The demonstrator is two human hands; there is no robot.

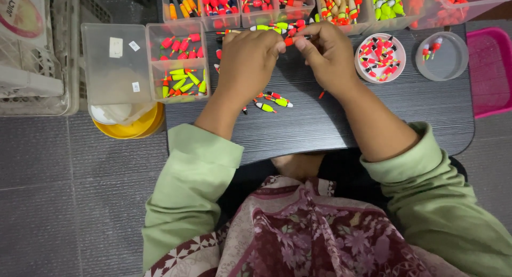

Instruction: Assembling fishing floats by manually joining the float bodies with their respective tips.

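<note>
My left hand (249,61) and my right hand (328,55) meet over the far part of a small dark table (416,103). Between their fingertips they pinch a small red float piece (289,41) on a thin stem. Both hands have the fingers curled around it. Just beyond the hands lie loose yellow-green and red floats (272,27). A few more floats (273,101) lie on the table below my left wrist. My light green sleeves reach to the forearms.
A clear divided box (181,61) with red and yellow-green floats stands at the left, beside an open clear lid and a yellow bowl (130,129). Two round clear tubs (380,57) (442,55) stand at the right. Several clear bins of floats line the far edge. A pink basket (490,69) is far right.
</note>
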